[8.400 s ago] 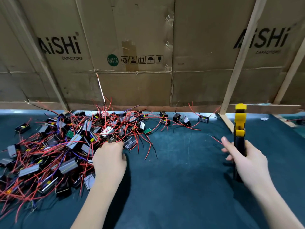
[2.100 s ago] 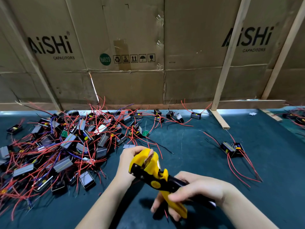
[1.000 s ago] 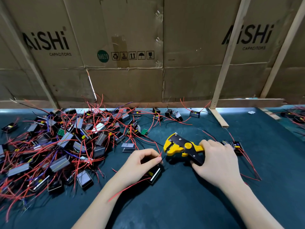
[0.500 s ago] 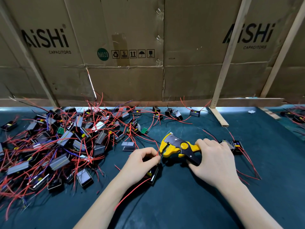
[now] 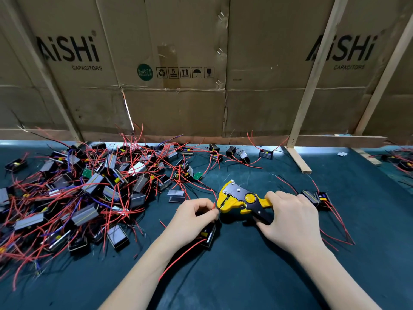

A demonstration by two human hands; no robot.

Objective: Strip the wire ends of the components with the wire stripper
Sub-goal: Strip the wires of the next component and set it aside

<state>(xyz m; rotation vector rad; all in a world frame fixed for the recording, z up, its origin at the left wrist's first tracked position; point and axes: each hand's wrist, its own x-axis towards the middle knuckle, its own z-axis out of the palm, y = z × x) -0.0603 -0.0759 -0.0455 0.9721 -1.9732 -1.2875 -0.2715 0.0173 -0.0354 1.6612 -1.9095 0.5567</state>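
A person's two hands meet over a dark green mat. The left hand pinches a thin red wire between thumb and fingertips, feeding its end into the stripper at the hand's 3 o'clock. The wire's component, a small black box, lies under the left wrist. The right hand curls around the stripper's handles; how hard it squeezes is unclear from here. The wire looks light and floppy, so it likely needs holding close to its tip. The box seems stiff and light. A tangled pile of more components sits at 9 o'clock; a few others lie at 3 o'clock.
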